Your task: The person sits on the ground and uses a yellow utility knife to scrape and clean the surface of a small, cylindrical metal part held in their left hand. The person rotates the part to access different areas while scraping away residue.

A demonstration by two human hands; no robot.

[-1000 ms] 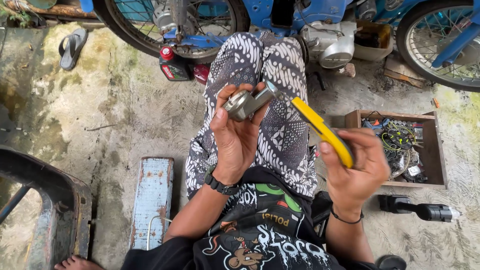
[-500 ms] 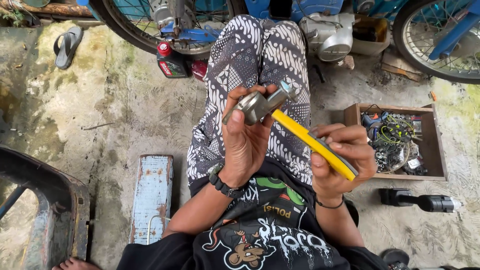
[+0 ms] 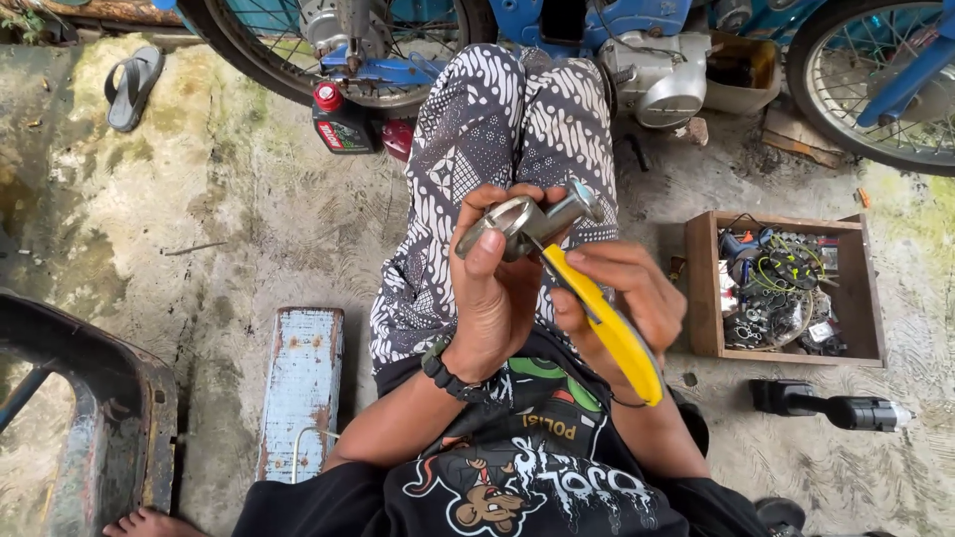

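My left hand [image 3: 492,298] grips a grey metal part [image 3: 527,221] with a ring-shaped body and a short stub, held above my patterned trousers [image 3: 477,129]. My right hand [image 3: 627,293] is closed around the yellow handles of a pair of pliers [image 3: 607,328]. The pliers' nose points up and left and meets the metal part just under its ring. Both hands are close together over my lap.
A wooden box [image 3: 701,288] of wires and small parts sits on the concrete at right, with a black tool [image 3: 831,408] below it. A blue motorbike [image 3: 637,40] stands ahead, an oil bottle [image 3: 338,119] by its wheel. A blue metal block [image 3: 301,383] lies at left.
My right hand has brought the pliers in from the right until their nose reaches the metal part. My left hand has turned the part slightly.
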